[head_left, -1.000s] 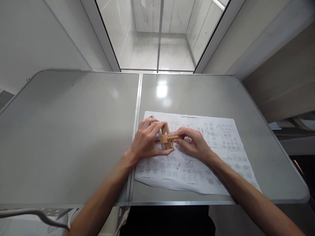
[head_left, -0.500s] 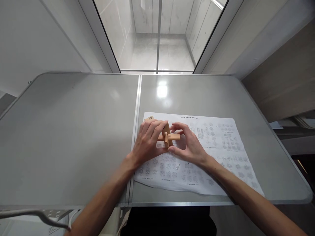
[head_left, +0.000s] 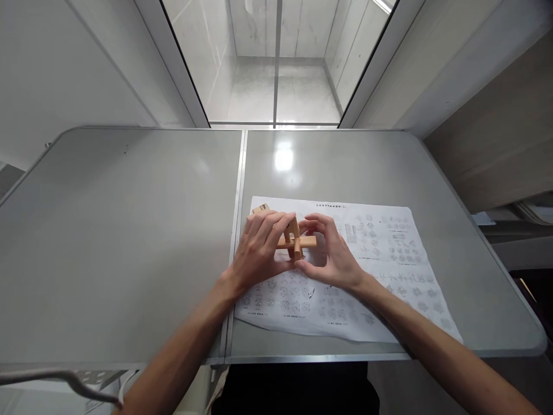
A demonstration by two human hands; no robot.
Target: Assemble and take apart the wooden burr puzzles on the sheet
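Gray tabletop [head_left: 129,242], two panels, metal seam strip [head_left: 237,207] between them. Left hand [head_left: 258,242]: fingers bent, partly closed around interlocked wooden puzzle pieces [head_left: 296,242], thumb along the near side. Right hand [head_left: 337,253]: partly open in a C shape, thumb tip at the near end of the pieces, fingers curled at the far right side; cannot tell if those fingers grip. Puzzle pieces sit between the two hands, above the printed sheet; one bar [head_left: 309,241] points sideways toward the right palm, others cross it. How they join is partly hidden by fingers. Light wooden block [head_left: 261,208] with a dark "3" shows just beyond the left fingers; its lower part is covered by the hand.

Printed sheet [head_left: 389,294] lies under both hands, on the right panel, left edge near the seam. Small line diagrams in rows, title line at the far edge, text too small to read. Creased, near edge slightly wavy.

Farther out: glass panels [head_left: 254,86] past the far table edge, pale tiled space behind. Light glare on the tabletop. Gray cable [head_left: 56,376] at lower left, dark clothing [head_left: 296,392] at the near edge, shelf items [head_left: 538,214] at right.
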